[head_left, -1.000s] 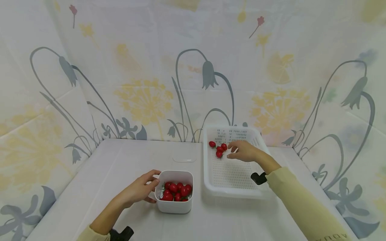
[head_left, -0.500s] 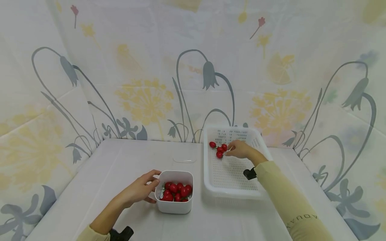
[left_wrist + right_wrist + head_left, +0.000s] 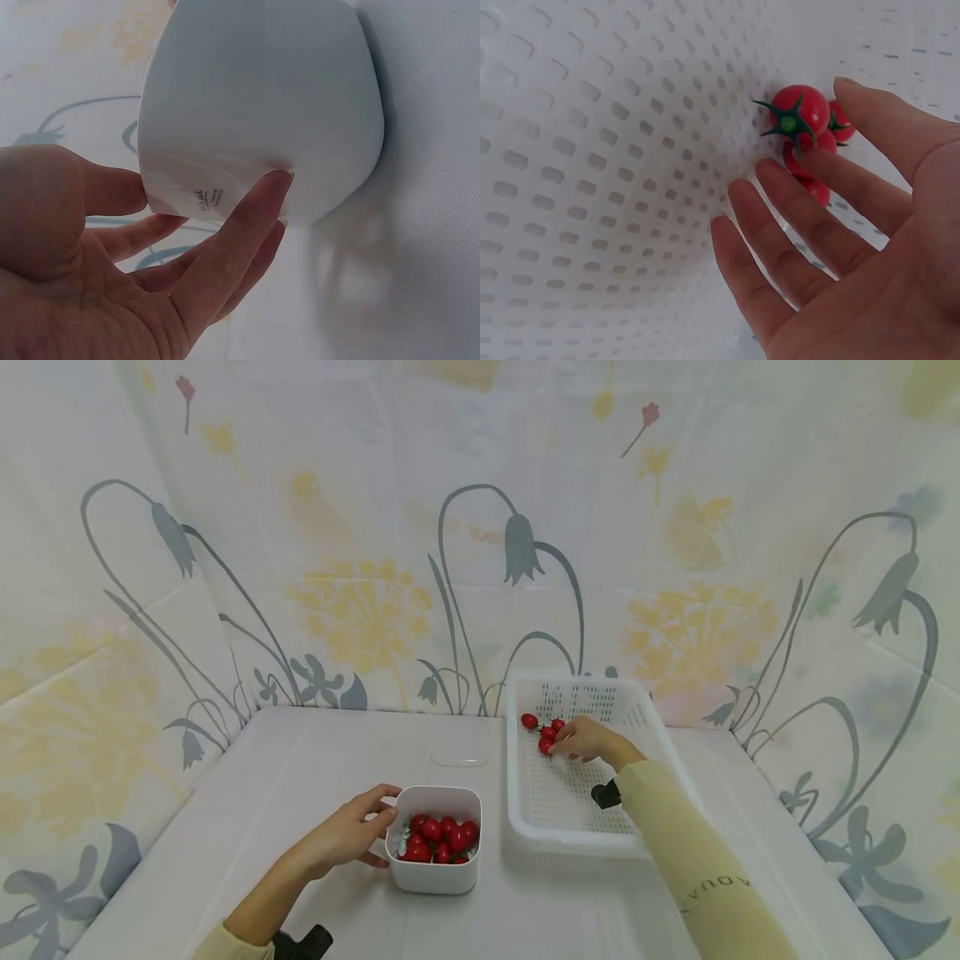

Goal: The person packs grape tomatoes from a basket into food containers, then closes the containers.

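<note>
My left hand [image 3: 348,831] rests its fingers against the side of a small white square container [image 3: 435,878] filled with several red cherry tomatoes [image 3: 431,831]. In the left wrist view the thumb [image 3: 112,190] meets the container's rim and another fingertip touches its outer wall. My right hand [image 3: 588,740] reaches into a white perforated basket [image 3: 573,839], at a small cluster of cherry tomatoes [image 3: 546,746]. Up close, its thumb and index finger stand either side of a cherry tomato [image 3: 801,109] with a green calyx, and the other fingers are extended. Contact with it is unclear.
Behind the small container a flat, transparent lid-like piece [image 3: 459,758] lies on the white tabletop [image 3: 300,752]. A flower-printed cloth [image 3: 360,527] hangs around the back and sides. The basket's raised walls surround my right hand.
My right hand has moved left and slightly down inside the basket, closer to the tomato cluster, which it now partly covers. My left hand and the small container have stayed put.
</note>
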Motion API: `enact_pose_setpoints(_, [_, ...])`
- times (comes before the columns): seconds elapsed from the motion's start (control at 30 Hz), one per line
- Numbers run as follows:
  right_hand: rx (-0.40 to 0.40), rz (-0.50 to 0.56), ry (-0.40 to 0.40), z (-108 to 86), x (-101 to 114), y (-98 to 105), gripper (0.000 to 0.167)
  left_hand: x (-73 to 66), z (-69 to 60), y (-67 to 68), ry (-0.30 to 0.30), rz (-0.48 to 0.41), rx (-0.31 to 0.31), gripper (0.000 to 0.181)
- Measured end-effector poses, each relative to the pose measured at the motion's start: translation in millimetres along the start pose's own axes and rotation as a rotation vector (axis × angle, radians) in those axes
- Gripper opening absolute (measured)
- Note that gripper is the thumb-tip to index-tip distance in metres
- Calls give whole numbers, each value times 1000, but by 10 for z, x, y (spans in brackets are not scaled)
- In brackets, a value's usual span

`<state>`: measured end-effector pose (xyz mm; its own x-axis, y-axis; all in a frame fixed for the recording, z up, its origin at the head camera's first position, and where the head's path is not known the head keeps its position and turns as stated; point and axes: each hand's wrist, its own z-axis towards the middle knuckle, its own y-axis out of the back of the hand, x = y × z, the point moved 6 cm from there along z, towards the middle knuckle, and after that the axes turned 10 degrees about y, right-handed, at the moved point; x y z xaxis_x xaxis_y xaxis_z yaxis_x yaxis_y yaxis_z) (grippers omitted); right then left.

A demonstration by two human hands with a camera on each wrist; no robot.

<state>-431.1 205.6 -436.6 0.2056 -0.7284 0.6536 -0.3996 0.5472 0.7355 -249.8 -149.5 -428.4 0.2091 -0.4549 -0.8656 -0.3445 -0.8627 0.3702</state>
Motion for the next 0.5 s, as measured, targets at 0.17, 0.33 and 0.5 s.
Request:
enact_pose_setpoints(0.17, [4, -43, 8, 44, 45, -53, 39, -7, -4, 1, 5, -6, -2, 36])
enact_pose_setpoints(0.33, [10, -60, 44, 69, 130, -126, 27, -14, -10, 1, 6, -4, -6, 36])
enact_pose_setpoints(0.5, [20, -43, 62, 89, 187, -208, 15, -8, -13, 0, 9, -1, -11, 36])
